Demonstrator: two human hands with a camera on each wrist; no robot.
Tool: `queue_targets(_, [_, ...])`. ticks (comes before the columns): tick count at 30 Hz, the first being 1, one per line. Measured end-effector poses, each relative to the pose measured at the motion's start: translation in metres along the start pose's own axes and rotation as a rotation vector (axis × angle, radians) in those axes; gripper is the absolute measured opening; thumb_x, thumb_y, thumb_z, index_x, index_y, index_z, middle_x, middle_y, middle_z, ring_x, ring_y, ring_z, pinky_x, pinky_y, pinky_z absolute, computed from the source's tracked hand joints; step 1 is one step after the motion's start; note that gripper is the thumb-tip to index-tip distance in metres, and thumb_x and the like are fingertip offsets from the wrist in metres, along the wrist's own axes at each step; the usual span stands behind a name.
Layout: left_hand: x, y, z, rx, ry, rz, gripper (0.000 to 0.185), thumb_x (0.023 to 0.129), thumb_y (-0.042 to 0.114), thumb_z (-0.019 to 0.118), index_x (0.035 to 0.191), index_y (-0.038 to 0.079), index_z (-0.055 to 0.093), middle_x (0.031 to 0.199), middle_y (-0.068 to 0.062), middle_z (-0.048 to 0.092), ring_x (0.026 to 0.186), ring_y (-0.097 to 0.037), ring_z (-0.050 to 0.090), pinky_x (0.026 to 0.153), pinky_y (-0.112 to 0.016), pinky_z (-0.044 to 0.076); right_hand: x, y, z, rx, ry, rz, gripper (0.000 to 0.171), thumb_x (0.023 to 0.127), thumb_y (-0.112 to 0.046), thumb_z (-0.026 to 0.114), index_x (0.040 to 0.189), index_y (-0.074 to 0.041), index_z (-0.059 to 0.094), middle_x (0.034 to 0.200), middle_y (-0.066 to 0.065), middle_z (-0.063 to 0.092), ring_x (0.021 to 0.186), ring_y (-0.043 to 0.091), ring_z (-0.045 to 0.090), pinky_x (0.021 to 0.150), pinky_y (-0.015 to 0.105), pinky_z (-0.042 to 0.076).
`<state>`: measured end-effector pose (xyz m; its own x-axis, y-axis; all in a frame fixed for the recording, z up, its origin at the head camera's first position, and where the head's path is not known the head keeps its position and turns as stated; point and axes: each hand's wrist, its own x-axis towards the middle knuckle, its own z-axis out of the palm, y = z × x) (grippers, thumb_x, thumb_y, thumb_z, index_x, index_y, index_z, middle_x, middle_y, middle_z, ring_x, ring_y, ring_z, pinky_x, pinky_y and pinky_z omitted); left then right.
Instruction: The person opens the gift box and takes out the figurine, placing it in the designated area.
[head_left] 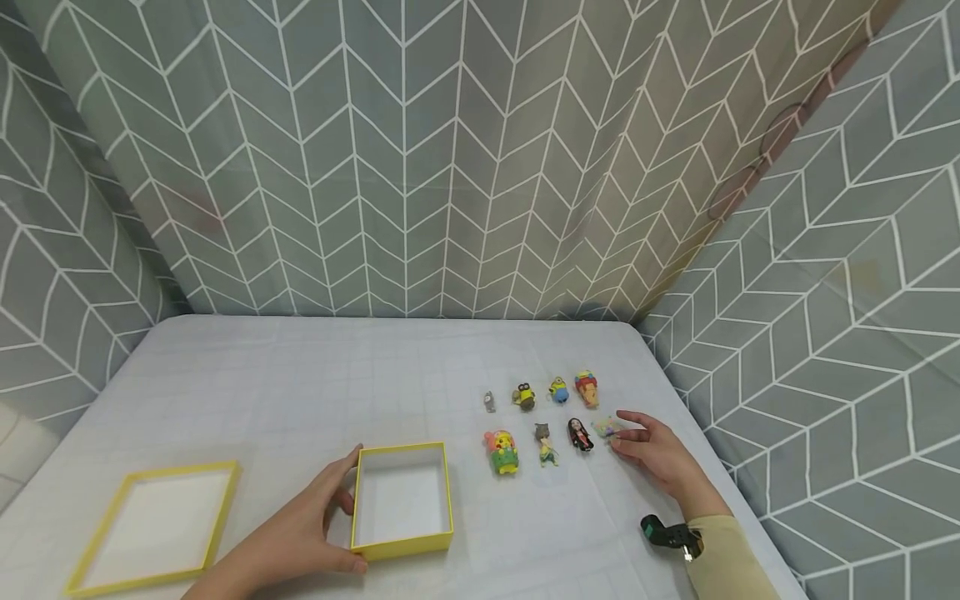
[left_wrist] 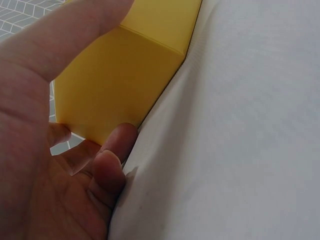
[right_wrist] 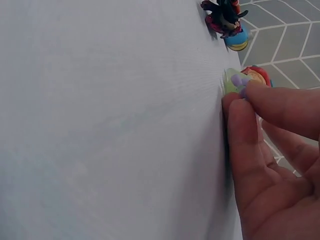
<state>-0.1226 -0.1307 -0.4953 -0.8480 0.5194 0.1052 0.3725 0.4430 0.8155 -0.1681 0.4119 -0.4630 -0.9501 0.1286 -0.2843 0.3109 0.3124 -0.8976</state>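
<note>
My left hand [head_left: 306,527] grips an open yellow box [head_left: 405,547] with a white inside, thumb at its near left corner and fingertips at the far one. In the left wrist view, the curled lower fingers [left_wrist: 109,172] lie beside the yellow wall close to the cloth. My right hand [head_left: 663,462] pinches a small pastel green and purple figurine [right_wrist: 231,81] between thumb and fingers, low over the table. Left of it lies a doll with black hair [head_left: 580,435], and behind it a red-topped figurine [head_left: 587,389].
A yellow-rimmed lid [head_left: 153,525] lies at the left, white inside up. Also in the two rows of toys are a minion in blue [head_left: 558,390], a yellow-and-brown figurine [head_left: 525,397], a small grey one [head_left: 490,402], a pink-and-green one [head_left: 502,452] and a grey-haired one [head_left: 545,444].
</note>
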Motion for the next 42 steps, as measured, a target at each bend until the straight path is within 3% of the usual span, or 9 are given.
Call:
queue_targets(11, [0.0, 0.002, -0.001, -0.018, -0.006, 0.016, 0.132, 0.06, 0.047, 0.092, 0.159, 0.012, 0.013, 0.101, 0.0, 0.052, 0.068, -0.007, 0.044, 0.058, -0.022, 0.041, -0.006, -0.004, 0.001, -0.289, 0.109, -0.025, 0.059, 0.086, -0.01, 0.077, 0.137, 0.003, 0.05, 0.108, 0.015, 0.069, 0.084, 0.015, 0.064, 0.068, 0.028, 0.052])
queue_targets(23, [-0.001, 0.003, 0.0, 0.011, 0.015, 0.036, 0.137, 0.057, 0.048, 0.093, 0.159, 0.007, 0.011, 0.101, 0.0, 0.053, 0.069, -0.006, 0.045, 0.058, -0.021, 0.04, -0.007, -0.001, 0.003, -0.326, 0.135, -0.019, 0.063, 0.083, -0.016, 0.079, 0.137, 0.0, 0.052, 0.114, 0.015, 0.065, 0.083, 0.017, 0.063, 0.067, 0.03, 0.052])
queue_targets(27, [-0.001, 0.003, 0.0, 0.026, 0.013, 0.068, 0.142, 0.056, 0.048, 0.093, 0.16, 0.01, 0.005, 0.107, -0.001, 0.05, 0.076, -0.008, 0.048, 0.062, -0.021, 0.041, -0.007, -0.003, 0.002, -0.355, 0.144, -0.011, 0.069, 0.083, -0.02, 0.08, 0.141, -0.002, 0.049, 0.116, 0.018, 0.061, 0.088, 0.021, 0.062, 0.068, 0.032, 0.052])
queue_targets(30, [-0.007, 0.006, -0.003, 0.023, -0.028, 0.057, 0.144, 0.056, 0.047, 0.093, 0.16, 0.018, -0.002, 0.115, -0.003, 0.046, 0.076, -0.007, 0.048, 0.064, -0.022, 0.042, -0.01, -0.01, 0.002, -0.398, 0.155, -0.013, 0.071, 0.085, -0.027, 0.078, 0.144, -0.004, 0.046, 0.119, 0.017, 0.058, 0.095, 0.025, 0.06, 0.069, 0.032, 0.05])
queue_targets(33, [-0.013, 0.014, -0.018, 0.032, -0.078, -0.013, 0.142, 0.059, 0.047, 0.092, 0.159, 0.028, -0.008, 0.132, -0.008, 0.04, 0.074, -0.008, 0.048, 0.063, -0.024, 0.044, -0.016, -0.025, 0.004, -0.452, 0.163, -0.065, 0.07, 0.088, -0.035, 0.074, 0.145, -0.006, 0.045, 0.12, 0.017, 0.058, 0.102, 0.028, 0.059, 0.073, 0.035, 0.049])
queue_targets(36, [-0.011, 0.029, -0.05, 0.09, -0.025, -0.061, 0.131, 0.066, 0.047, 0.089, 0.159, 0.032, -0.002, 0.147, -0.012, 0.034, 0.079, -0.013, 0.053, 0.064, -0.026, 0.047, -0.021, -0.049, 0.009, -0.506, 0.17, -0.184, 0.067, 0.093, -0.044, 0.068, 0.145, -0.008, 0.047, 0.12, 0.015, 0.059, 0.105, 0.03, 0.059, 0.077, 0.039, 0.05])
queue_targets(39, [0.012, 0.044, -0.089, 0.22, 0.101, -0.045, 0.117, 0.075, 0.05, 0.083, 0.16, 0.028, 0.007, 0.153, -0.012, 0.032, 0.095, -0.022, 0.059, 0.071, -0.032, 0.05, -0.018, -0.086, 0.024, -0.553, 0.143, -0.33, 0.062, 0.095, -0.048, 0.062, 0.145, -0.012, 0.049, 0.12, 0.013, 0.061, 0.107, 0.03, 0.06, 0.081, 0.044, 0.051])
queue_targets(42, [0.051, 0.052, -0.121, 0.376, 0.184, -0.022, 0.105, 0.083, 0.057, 0.073, 0.16, 0.021, 0.013, 0.153, -0.015, 0.035, 0.112, -0.03, 0.058, 0.08, -0.044, 0.052, -0.006, -0.128, 0.052, -0.598, 0.065, -0.47, 0.057, 0.097, -0.047, 0.059, 0.144, -0.015, 0.05, 0.125, 0.012, 0.06, 0.112, 0.031, 0.06, 0.086, 0.048, 0.05])
